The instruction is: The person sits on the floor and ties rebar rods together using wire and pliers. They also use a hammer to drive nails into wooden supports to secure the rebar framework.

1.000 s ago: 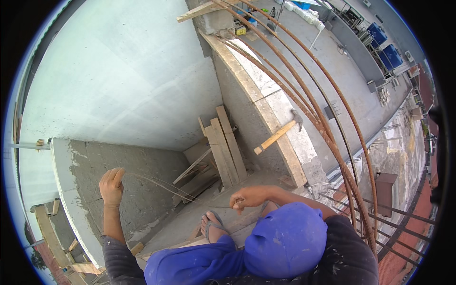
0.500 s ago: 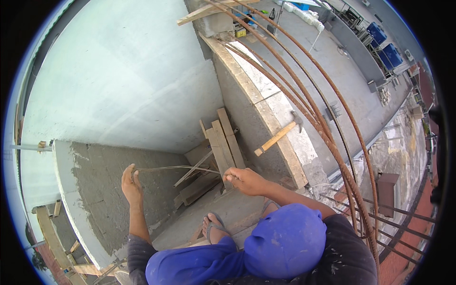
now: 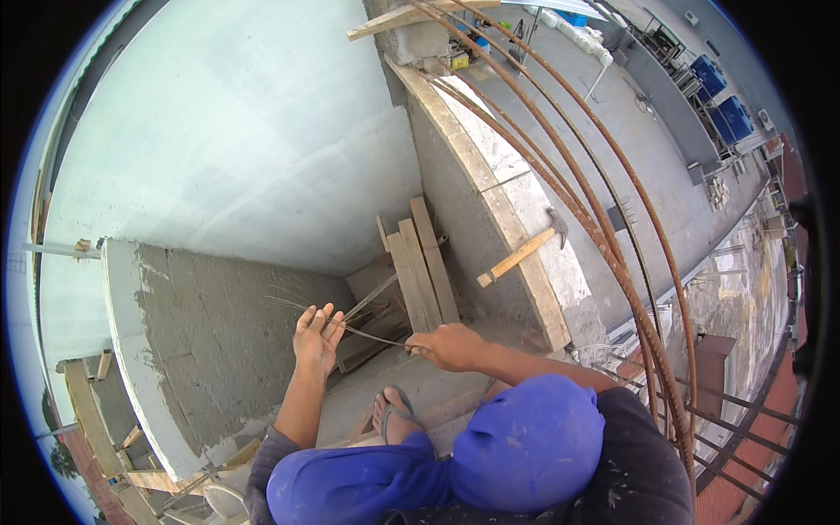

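A bundle of thin tie wires (image 3: 376, 338) stretches between my hands above the floor of the walled space. My right hand (image 3: 448, 347) is closed around the bundle's right end. My left hand (image 3: 317, 339) has its palm turned up and its fingers spread, with the wires lying across them. Beyond the left fingers the loose wire ends fan out toward the grey wall. A claw hammer (image 3: 521, 252) with a wooden handle lies across the top of the wall on the right, apart from both hands.
Long rusty rebars (image 3: 604, 223) arch along the right side. Wooden planks (image 3: 418, 262) lean in the far corner. A half-plastered low wall (image 3: 219, 341) stands on the left, and a pale tall wall (image 3: 236, 122) behind. My sandalled foot (image 3: 395, 413) rests below my hands.
My left hand has moved right, closer to my right hand, and its fingers have spread. The wire ends now fan out past it. My right hand keeps its hold on the wires.
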`<state>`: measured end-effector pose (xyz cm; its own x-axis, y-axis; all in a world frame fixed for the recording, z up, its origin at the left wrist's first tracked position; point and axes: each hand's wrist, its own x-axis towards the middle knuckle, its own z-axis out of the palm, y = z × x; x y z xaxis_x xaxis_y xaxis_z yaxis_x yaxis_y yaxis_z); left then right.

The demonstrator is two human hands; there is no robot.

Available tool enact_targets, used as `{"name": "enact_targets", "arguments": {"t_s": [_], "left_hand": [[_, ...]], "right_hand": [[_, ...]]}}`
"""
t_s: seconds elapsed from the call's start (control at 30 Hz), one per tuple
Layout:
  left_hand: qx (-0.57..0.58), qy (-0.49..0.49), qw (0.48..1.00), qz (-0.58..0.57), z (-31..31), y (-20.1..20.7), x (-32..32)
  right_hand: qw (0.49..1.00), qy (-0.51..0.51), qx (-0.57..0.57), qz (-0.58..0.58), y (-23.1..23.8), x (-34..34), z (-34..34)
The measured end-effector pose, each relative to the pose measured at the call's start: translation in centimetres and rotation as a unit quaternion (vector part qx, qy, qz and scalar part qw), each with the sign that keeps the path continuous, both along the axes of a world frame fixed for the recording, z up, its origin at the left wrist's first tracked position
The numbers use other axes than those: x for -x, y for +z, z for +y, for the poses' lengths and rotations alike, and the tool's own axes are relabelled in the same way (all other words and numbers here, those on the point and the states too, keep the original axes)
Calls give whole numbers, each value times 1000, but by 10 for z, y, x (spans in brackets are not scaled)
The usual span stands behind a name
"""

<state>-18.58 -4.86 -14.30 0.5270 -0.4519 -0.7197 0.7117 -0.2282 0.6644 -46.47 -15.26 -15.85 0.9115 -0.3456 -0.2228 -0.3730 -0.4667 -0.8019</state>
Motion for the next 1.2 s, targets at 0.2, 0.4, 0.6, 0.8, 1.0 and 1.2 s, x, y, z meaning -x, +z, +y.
{"name": "enact_targets", "arguments": {"t_s": [0.2,0.4,0.6,0.8,1.0,1.2], "left_hand": [[91,75,993,28,13,-10,-15],[108,-88,985,99,13,-8,15],[83,-302,937,153,14,-3,53],[125,-220,963,-95,-6,10,-3],[192,-98,973,-78,4,36,-52],[112,-151,963,-192,17,43,-87]], "right_hand": [[999,-22,38,24,1,6,-10],[997,-28,50,54,3,3,-11],[996,-1,-89,-14,11,6,-17],[949,-208,-207,114,22,13,-36],[833,31,-549,58,31,38,-58],[898,-26,-407,165,32,32,-53]]}}
